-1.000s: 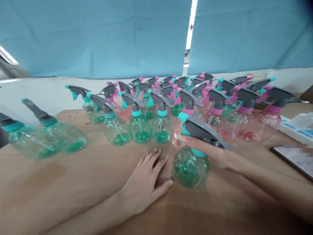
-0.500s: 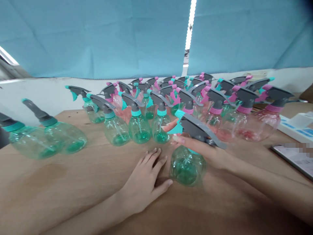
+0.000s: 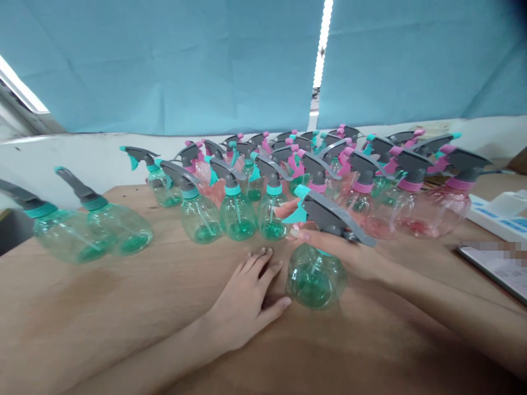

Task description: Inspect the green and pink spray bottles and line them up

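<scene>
My right hand (image 3: 329, 240) is wrapped round the neck of a green spray bottle (image 3: 316, 280), just under its grey and turquoise trigger head. This bottle is see-through and stands slightly tilted close in front of me. My left hand (image 3: 251, 296) lies flat on the wooden table (image 3: 156, 312), palm down with fingers stretched, beside the held bottle and apart from it. Just beyond my left fingertips stands a row of green spray bottles (image 3: 239, 216). Pink spray bottles (image 3: 436, 208) with grey and pink heads stand on the right.
Several more green and pink spray bottles crowd the back of the table. Two green bottles (image 3: 119, 227) stand apart at the left. A phone (image 3: 494, 269) lies at the right edge, near a white and blue power strip (image 3: 498, 216). A blue curtain (image 3: 185, 66) hangs behind.
The view has shifted slightly, so the bottles at the left appear a little further right. Both hands keep their places, and the right one still grips the green spray bottle.
</scene>
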{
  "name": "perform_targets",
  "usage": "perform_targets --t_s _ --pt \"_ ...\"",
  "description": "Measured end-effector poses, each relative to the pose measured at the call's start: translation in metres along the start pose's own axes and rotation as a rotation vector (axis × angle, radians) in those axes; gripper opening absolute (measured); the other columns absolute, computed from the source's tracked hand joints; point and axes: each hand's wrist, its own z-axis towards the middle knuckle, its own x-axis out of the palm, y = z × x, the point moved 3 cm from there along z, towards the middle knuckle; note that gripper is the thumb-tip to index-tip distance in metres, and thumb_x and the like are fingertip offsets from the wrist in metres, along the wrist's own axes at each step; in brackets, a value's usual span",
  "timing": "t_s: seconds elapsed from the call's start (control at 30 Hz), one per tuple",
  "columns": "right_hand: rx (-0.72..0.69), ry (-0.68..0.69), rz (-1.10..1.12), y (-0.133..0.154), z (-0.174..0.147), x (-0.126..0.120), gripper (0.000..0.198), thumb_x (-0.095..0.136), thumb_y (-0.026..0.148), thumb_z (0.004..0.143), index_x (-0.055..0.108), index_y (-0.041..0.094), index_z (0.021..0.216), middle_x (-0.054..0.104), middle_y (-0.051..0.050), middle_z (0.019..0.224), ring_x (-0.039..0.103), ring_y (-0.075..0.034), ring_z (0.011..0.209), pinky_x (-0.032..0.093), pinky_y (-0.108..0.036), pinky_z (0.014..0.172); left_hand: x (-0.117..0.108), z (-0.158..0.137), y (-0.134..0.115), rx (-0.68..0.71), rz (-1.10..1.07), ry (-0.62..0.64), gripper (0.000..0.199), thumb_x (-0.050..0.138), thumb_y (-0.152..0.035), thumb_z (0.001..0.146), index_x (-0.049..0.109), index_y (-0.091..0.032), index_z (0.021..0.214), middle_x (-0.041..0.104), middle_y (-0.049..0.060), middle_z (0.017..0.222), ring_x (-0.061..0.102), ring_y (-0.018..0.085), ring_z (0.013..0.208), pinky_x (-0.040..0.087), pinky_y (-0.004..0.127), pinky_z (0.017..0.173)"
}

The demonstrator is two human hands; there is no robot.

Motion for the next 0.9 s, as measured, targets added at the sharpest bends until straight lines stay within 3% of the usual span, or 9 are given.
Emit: perform_targets --t_s 0.27,0.5,0.67,0.9 --pt "-0.085 0.068 0.016 0.0006 0.0022 0.0005 0.03 0.061 0.033 0.086 0.061 0.035 0.116 0.064 0.001 0.075 0.058 -0.016 0.061 0.047 -0.031 0.055 -0.0004 0.0009 0.0003 -0.006 -0.003 0.018 0.058 0.049 -0.05 0.093 0.042 -0.012 0.137 0.037 0.017 0.146 0.032 0.032 0.135 0.03 0.05 0.107" --pt "-0.099 0.07 0.079 0.0032 0.0023 0.0016 0.034 0.061 0.023 0.085 0.059 0.031 0.118 0.066 0.001 0.087 0.062 -0.017 0.085 0.047 -0.035 0.085 -0.0004 0.001 0.0004 -0.004 -0.008 0.0 0.057 0.05 -0.049 0.093 0.044 -0.013 0.136 0.039 0.016 0.145 0.033 0.032 0.135 0.031 0.05 0.107" --pt "-0.082 0.071 0.101 0.0052 0.0029 0.0022 0.029 0.059 0.021 0.085 0.062 0.03 0.113 0.064 0.002 0.08 0.057 -0.013 0.066 0.048 -0.034 0.077 0.001 0.0011 0.0013 0.003 -0.001 -0.002 0.058 0.05 -0.049 0.093 0.043 -0.012 0.136 0.038 0.018 0.145 0.032 0.032 0.134 0.032 0.05 0.106" --pt "-0.031 0.051 0.052 -0.0002 0.0023 0.0009 0.017 0.06 0.024 0.085 0.067 0.028 0.1 0.049 0.005 0.063 0.054 -0.014 0.065 0.048 -0.033 0.074 0.0013 0.0012 0.0015 -0.003 0.003 0.006 0.058 0.05 -0.05 0.092 0.043 -0.012 0.136 0.038 0.018 0.146 0.032 0.032 0.135 0.031 0.05 0.106"
